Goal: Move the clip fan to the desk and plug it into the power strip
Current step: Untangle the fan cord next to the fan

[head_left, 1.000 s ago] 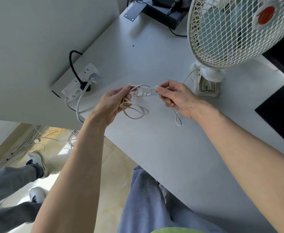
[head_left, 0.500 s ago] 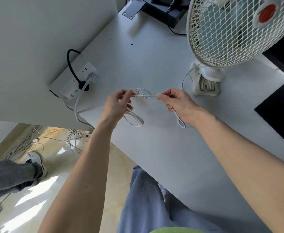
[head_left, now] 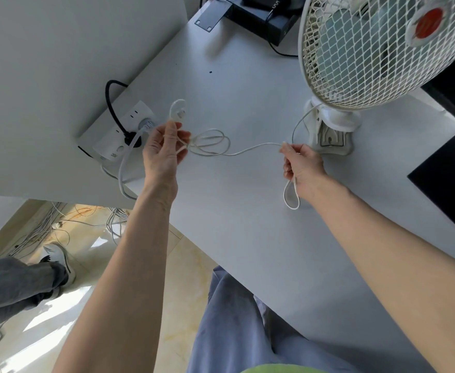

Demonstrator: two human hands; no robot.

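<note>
The white clip fan (head_left: pixel 377 49) stands on its clip base (head_left: pixel 328 133) at the right of the grey desk (head_left: pixel 248 211). Its thin white cord (head_left: pixel 250 149) runs from the base through my right hand (head_left: pixel 301 165), which pinches it, across to my left hand (head_left: pixel 164 152). My left hand grips the coiled end of the cord, with the plug (head_left: pixel 180 113) sticking up above the fingers. The white power strip (head_left: pixel 118 135) lies at the desk's left edge, just left of my left hand, with a black plug and a white plug in it.
A black box (head_left: pixel 264 14) with cables sits at the desk's far end. A white wall panel rises left of the strip. Loose cables lie on the floor below, where another person's legs and shoes (head_left: pixel 57 257) stand at the left.
My hands have pulled apart, drawing the cord out of its coil. The left hand moved toward the power strip with the plug end; the right moved toward the fan base.
</note>
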